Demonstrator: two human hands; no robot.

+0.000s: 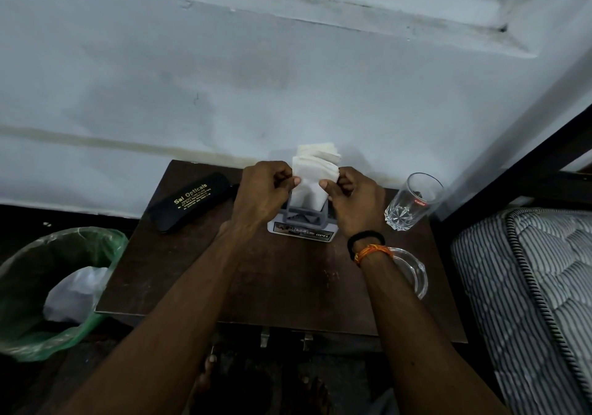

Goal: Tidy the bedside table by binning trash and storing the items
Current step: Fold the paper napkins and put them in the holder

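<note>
My left hand [261,190] has its fingers [282,179] curled, pinching the left edge of the front napkins [312,184]. My right hand [352,201] mirrors it, thumb and fingers clamped on the right edge of the same white stack. The napkins stand upright in a grey holder [306,217], which sits at the 12 o'clock side of the dark wooden counter [288,280], close to the wall. A second bunch of napkins stands just behind the pinched ones.

At 10 o'clock from the holder a black glasses case [192,201] with gold lettering lies slanted, its far end near the counter's back edge. At 3 o'clock an upright drinking glass [413,201] stands near the right edge, apart from my right hand. A clear glass dish [416,273] lies at 5 o'clock, partly under my right wrist and close to the right edge.

The near middle of the counter, between my forearms, shows bare wood down to the front edge. Off the left edge, at 8 o'clock, a bin [38,286] with a green liner stands on the floor, holding a crumpled pale bag [75,289]. A striped mattress [528,302] borders the right side at 4 o'clock.
</note>
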